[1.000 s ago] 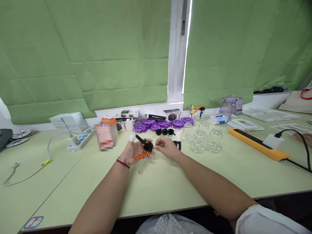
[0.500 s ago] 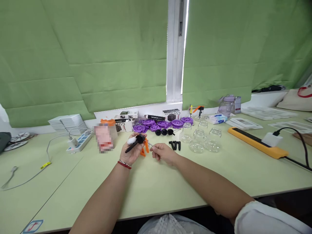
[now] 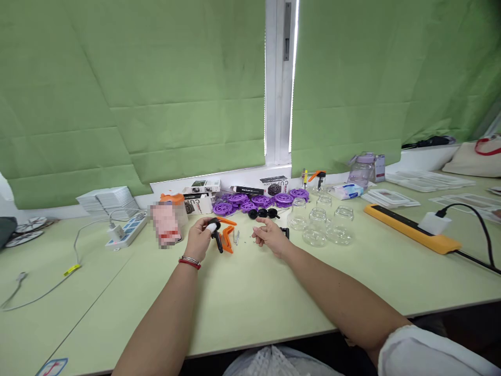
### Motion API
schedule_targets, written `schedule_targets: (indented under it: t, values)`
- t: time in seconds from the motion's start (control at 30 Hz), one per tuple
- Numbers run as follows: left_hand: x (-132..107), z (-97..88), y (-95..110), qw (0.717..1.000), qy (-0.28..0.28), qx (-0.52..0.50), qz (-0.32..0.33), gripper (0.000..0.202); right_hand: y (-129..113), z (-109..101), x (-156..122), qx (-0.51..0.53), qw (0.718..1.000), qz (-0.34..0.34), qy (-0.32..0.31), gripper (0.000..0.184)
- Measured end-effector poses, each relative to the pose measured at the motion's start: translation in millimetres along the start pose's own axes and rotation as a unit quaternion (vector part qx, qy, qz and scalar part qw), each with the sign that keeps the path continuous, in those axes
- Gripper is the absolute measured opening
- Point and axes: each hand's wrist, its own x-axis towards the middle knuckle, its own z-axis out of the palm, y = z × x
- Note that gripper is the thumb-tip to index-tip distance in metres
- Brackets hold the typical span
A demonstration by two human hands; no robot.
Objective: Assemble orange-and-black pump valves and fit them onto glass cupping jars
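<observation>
My left hand (image 3: 200, 236), with a white wrap on one fingertip, is closed round a small black part (image 3: 216, 239) held just above the green table (image 3: 250, 303). Orange plastic pieces (image 3: 227, 241) and short metal pins (image 3: 236, 237) lie on the table right beside that hand. My right hand (image 3: 268, 236) hovers to the right with fingers loosely curled and apart, nothing in them. Small black pieces (image 3: 284, 233) lie just behind it.
Several purple discs (image 3: 258, 200) and black knobs (image 3: 264, 213) sit near the window sill. Clear glass jars (image 3: 319, 227) stand to the right. An orange power strip (image 3: 410, 228) with a plug lies at far right, a white one (image 3: 126, 230) at left.
The left hand lowered and turned the black part. The orange pieces and the metal rod left my hands and now lie on the table. The right hand let go and opened.
</observation>
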Motion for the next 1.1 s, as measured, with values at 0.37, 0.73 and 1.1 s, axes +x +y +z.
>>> schedule_targets:
  t: [0.37,0.73,1.1]
  values:
    - [20.2,-19.7,-50.0,0.955,0.164,0.243,-0.048,0.018,7.3,-10.2,7.3,-0.065,0.997,0.03,0.032,0.021]
    - [23.2,-16.9,-54.9,0.945,0.134,0.293,-0.049,0.036,9.2,-15.6,20.5,-0.373,0.922,-0.075,0.073,0.024]
    - [10.3,-4.5,-24.1,0.942,0.141,0.302,0.032,0.04,-18.5,-51.0,65.2,-0.581,0.798,0.02,0.16,0.024]
